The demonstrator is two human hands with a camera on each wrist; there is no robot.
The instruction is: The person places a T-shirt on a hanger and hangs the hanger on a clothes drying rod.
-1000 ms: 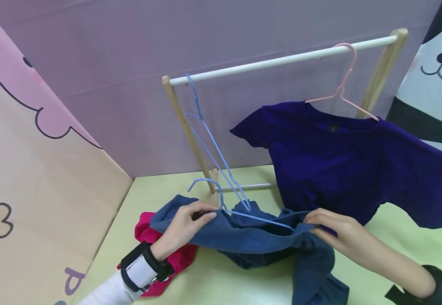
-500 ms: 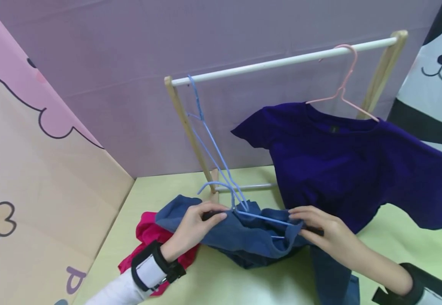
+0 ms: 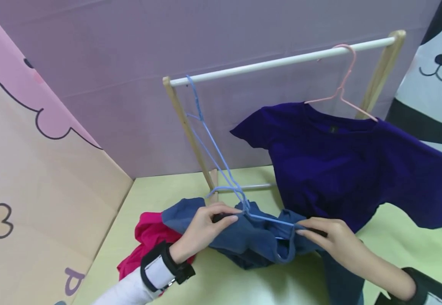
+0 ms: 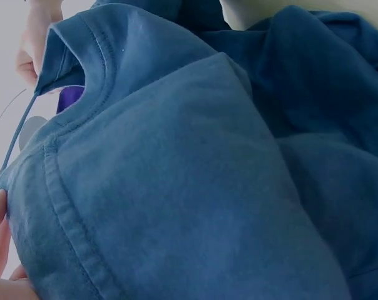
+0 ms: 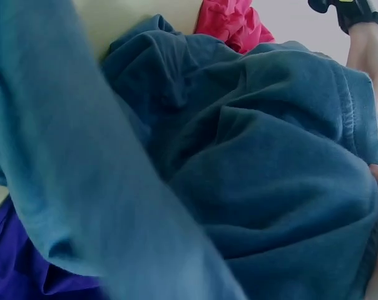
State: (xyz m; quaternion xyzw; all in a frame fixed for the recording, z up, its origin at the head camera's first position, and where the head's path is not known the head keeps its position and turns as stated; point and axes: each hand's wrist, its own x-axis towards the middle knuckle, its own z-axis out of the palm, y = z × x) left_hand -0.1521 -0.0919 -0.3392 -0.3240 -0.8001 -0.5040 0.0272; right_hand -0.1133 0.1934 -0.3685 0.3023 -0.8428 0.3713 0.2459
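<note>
A blue T-shirt [image 3: 255,241] is bunched above the table, with a light-blue hanger [image 3: 268,219] partly inside its neck opening. The hanger's hook points up and left, and its right arm shows along the collar. My left hand [image 3: 209,226] pinches the shirt by the collar, beside the base of the hook. On the other side, my right hand [image 3: 337,237] pinches the collar near the end of the hanger's arm. Stitched collar fabric [image 4: 70,212] fills much of the left wrist view. Folds of the shirt [image 5: 270,169] cover most of the right wrist view.
Behind stands a wooden rack with a white rail [image 3: 274,63]. A second light-blue hanger [image 3: 215,146] hangs at its left end. A purple T-shirt [image 3: 331,161] hangs from a pink hanger [image 3: 343,84] at the right. A red garment [image 3: 150,237] lies on the yellow table [image 3: 106,254].
My left hand and the light-blue hanger in the shirt have shifted right. My right hand has moved left, then slightly right again, and the collar between the hands is now narrower.
</note>
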